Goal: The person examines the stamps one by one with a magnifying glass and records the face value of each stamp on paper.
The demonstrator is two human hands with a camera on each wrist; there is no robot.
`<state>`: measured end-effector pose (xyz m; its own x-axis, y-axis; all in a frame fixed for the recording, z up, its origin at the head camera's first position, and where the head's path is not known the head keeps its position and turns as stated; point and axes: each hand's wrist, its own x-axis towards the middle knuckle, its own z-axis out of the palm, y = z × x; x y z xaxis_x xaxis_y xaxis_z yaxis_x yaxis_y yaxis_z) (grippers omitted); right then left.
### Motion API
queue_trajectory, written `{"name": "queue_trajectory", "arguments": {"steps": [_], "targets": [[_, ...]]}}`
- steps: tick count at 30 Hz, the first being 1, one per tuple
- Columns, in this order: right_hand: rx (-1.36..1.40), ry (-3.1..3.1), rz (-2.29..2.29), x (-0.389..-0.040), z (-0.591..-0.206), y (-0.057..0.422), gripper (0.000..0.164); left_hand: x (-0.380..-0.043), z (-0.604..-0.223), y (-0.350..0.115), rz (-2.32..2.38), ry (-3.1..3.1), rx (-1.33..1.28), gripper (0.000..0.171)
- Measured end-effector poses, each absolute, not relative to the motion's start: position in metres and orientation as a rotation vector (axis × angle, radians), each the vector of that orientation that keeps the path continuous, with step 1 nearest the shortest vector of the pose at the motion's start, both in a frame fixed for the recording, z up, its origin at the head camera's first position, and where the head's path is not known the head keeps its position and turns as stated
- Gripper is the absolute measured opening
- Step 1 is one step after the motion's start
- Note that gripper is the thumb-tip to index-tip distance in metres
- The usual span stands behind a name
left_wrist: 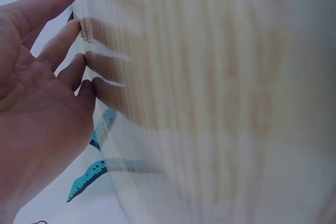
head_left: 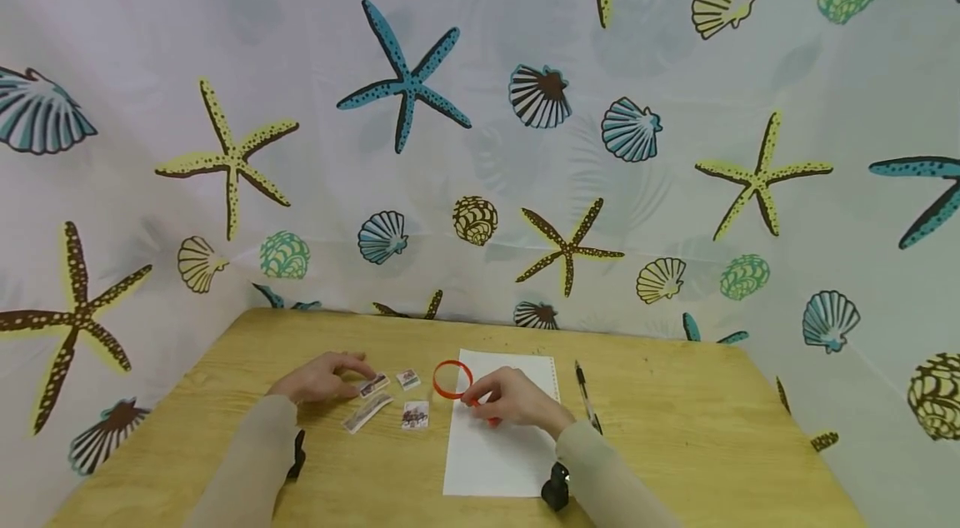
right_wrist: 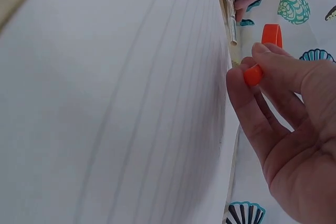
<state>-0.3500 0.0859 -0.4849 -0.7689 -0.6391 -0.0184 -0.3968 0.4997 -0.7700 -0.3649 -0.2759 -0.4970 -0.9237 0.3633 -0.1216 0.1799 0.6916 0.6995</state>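
Note:
My right hand [head_left: 517, 401] pinches the handle of a red magnifying glass [head_left: 436, 382] between thumb and fingers. Its round frame leans up over the left edge of a white sheet of paper [head_left: 495, 461]. The red handle end [right_wrist: 253, 75] pokes out between the fingers in the right wrist view. On the left, my left hand [head_left: 322, 378] touches a small stamp-like picture [head_left: 373, 386] with its fingertips. Seen from the left wrist, the fingers [left_wrist: 60, 45] are extended, with their tips down on the wooden tabletop. Beside that hand lie a long strip-shaped picture [head_left: 367, 412] and a squarish one [head_left: 416, 415].
Another small picture [head_left: 408, 379] lies behind these, left of the magnifying glass. A black and clear pen [head_left: 588, 397] rests right of the paper. The wooden table [head_left: 675, 428] ends at a hanging cloth [head_left: 480, 161] printed with starfish and shells.

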Motion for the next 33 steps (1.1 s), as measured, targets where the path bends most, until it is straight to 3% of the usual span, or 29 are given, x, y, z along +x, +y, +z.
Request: {"name": "queue_trajectory", "arguments": {"steps": [22, 33], "targets": [[-1.038, 2.437, -1.047, -0.352, -0.475, 0.040, 0.020, -0.373, -0.494, -0.270, 1.073, 2.610, 0.283, 0.036], [-1.065, 2.492, -1.006, -0.348, -0.476, 0.021, 0.006, -0.368, -0.496, -0.271, 1.069, 2.592, 0.310, 0.034]]}}
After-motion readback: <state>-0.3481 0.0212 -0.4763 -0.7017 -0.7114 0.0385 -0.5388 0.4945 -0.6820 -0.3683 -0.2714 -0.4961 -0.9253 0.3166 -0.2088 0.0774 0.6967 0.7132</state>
